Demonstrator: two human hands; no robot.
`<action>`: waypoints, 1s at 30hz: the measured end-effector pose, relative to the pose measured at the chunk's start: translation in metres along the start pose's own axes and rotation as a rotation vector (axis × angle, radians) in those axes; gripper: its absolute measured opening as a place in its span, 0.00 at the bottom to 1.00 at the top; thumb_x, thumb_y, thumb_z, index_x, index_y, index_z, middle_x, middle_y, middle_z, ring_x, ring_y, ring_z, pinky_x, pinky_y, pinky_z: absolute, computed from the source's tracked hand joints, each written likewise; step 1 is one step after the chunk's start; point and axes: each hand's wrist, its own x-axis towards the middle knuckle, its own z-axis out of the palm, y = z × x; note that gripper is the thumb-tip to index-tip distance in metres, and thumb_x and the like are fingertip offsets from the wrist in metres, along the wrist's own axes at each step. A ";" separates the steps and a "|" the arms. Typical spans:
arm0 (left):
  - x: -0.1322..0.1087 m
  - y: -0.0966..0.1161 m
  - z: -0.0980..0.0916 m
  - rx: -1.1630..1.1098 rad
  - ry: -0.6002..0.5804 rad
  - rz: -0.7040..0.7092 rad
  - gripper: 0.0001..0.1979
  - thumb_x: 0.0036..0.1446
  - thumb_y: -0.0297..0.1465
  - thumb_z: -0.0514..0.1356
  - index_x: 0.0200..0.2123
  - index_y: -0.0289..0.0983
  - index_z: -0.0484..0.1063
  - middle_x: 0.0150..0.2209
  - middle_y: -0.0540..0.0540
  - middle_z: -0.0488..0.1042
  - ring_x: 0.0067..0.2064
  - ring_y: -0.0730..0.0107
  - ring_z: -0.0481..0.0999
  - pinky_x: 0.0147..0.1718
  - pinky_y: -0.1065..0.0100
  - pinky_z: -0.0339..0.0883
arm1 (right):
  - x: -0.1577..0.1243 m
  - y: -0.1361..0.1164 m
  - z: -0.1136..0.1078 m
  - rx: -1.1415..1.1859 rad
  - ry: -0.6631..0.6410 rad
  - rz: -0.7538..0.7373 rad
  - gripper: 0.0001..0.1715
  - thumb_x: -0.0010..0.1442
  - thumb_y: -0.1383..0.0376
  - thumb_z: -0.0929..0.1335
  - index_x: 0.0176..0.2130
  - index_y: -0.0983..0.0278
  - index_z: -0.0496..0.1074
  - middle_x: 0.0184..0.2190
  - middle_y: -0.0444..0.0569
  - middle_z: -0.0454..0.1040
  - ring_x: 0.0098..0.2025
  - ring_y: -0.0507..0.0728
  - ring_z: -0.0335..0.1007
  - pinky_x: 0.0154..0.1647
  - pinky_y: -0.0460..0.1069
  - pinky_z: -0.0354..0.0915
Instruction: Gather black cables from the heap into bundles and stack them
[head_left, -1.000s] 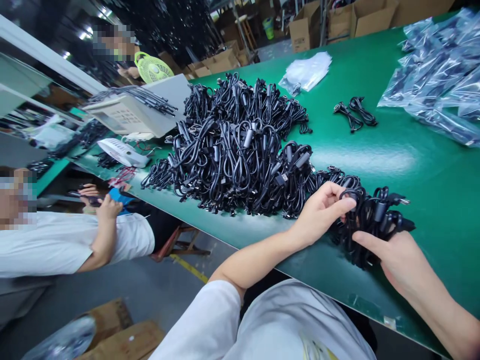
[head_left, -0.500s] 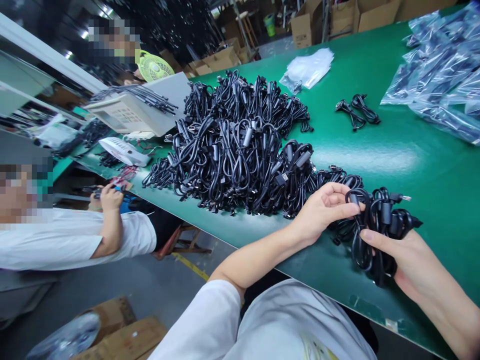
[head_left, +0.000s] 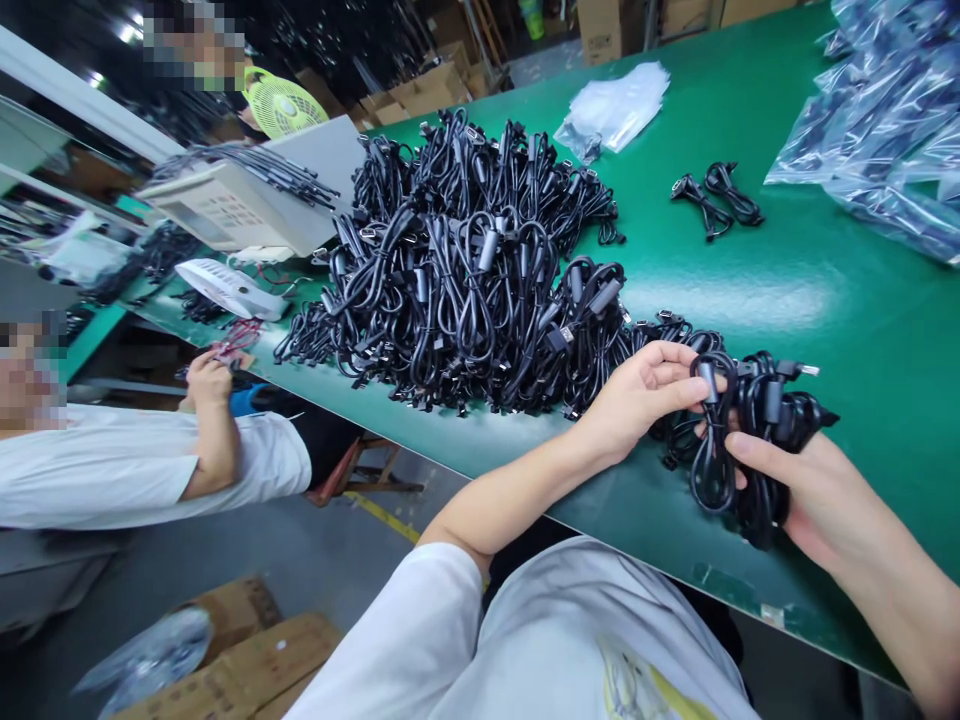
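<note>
My left hand (head_left: 658, 385) pinches one coiled black cable (head_left: 711, 470) near its grey cylinder, thumb in front. Beside it, my right hand (head_left: 806, 485) is wrapped round a bunch of several coiled black cables (head_left: 766, 420), its thumb lying across their near side. A metal plug tip sticks out at the top of that bunch. Just left of my hands, a big heap of tied black cables (head_left: 480, 290) covers the bench. Two separate coiled cables (head_left: 709, 205) lie farther back on the green surface.
Clear plastic bags with dark contents (head_left: 892, 140) lie at the back right of the green bench (head_left: 750, 300). Flat clear bags (head_left: 619, 105) rest behind the heap. A beige device (head_left: 232, 205) stands left. A co-worker (head_left: 135, 460) sits at the left; cardboard boxes (head_left: 240, 660) are below.
My left hand has drawn its cable slightly left, away from the bunch in my right hand, and a gap shows between them. The view has shifted a little.
</note>
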 end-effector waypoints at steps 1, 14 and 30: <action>0.000 0.001 0.000 -0.008 -0.026 -0.015 0.21 0.49 0.35 0.71 0.41 0.36 0.66 0.33 0.50 0.75 0.34 0.75 0.74 0.38 0.69 0.66 | -0.001 -0.001 0.000 0.026 -0.040 0.012 0.22 0.44 0.60 0.79 0.41 0.58 0.77 0.33 0.44 0.77 0.25 0.50 0.64 0.23 0.44 0.63; -0.010 -0.010 0.008 0.375 -0.177 -0.014 0.39 0.41 0.37 0.74 0.53 0.42 0.57 0.42 0.49 0.67 0.40 0.73 0.71 0.42 0.66 0.66 | -0.005 -0.010 0.009 0.131 0.262 -0.287 0.15 0.43 0.66 0.80 0.31 0.63 0.77 0.25 0.40 0.73 0.22 0.48 0.64 0.22 0.44 0.64; -0.006 -0.014 0.009 0.128 -0.268 -0.227 0.17 0.58 0.45 0.57 0.37 0.35 0.68 0.25 0.54 0.56 0.23 0.81 0.52 0.21 0.73 0.45 | -0.012 -0.029 -0.008 0.126 0.171 -0.284 0.13 0.48 0.66 0.77 0.34 0.63 0.73 0.33 0.45 0.75 0.26 0.48 0.67 0.26 0.44 0.68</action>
